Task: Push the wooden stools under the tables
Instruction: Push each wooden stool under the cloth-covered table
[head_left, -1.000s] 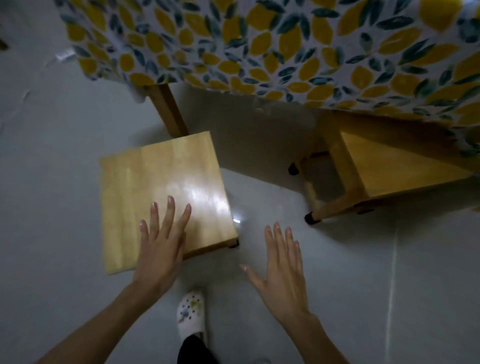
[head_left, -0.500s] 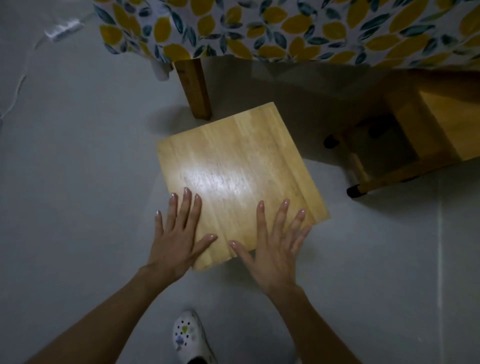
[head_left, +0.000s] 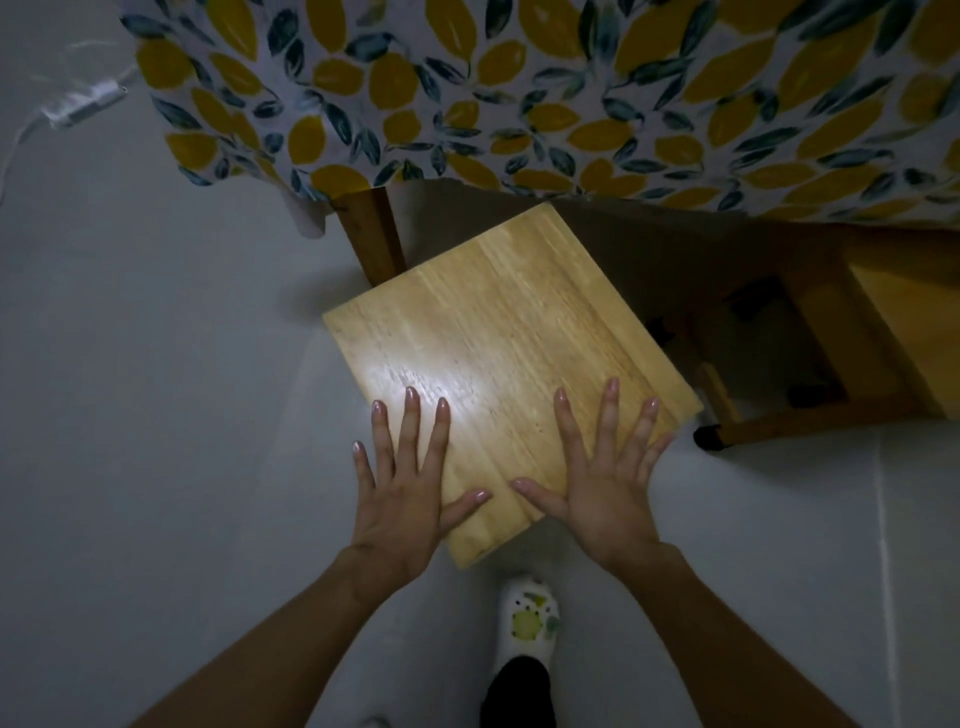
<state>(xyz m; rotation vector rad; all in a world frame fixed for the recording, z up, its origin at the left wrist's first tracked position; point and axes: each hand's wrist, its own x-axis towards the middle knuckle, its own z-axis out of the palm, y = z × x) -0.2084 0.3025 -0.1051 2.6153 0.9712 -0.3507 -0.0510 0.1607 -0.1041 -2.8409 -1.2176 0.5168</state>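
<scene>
A light wooden stool (head_left: 498, 332) with a square seat stands on the grey floor, turned at an angle, its far corner just at the hem of the tablecloth. My left hand (head_left: 405, 483) lies flat on the seat's near-left edge with fingers spread. My right hand (head_left: 602, 478) lies flat on the near-right part, fingers spread too. Above is the table under a lemon-and-leaf cloth (head_left: 519, 93), with one wooden table leg (head_left: 371, 239) just left of the stool's far edge. A second wooden stool (head_left: 852, 353) sits partly under the table at right.
A white cable with a small box (head_left: 78, 106) lies on the floor at upper left. My white shoe (head_left: 527, 618) is just below the stool's near corner. The second stool's dark-capped foot (head_left: 707, 436) is close to the first stool's right corner.
The stool has slid forward toward the table, its far corner reaching the cloth's hem. Both hands stay flat on the seat; one second ago only the left hand touched it.
</scene>
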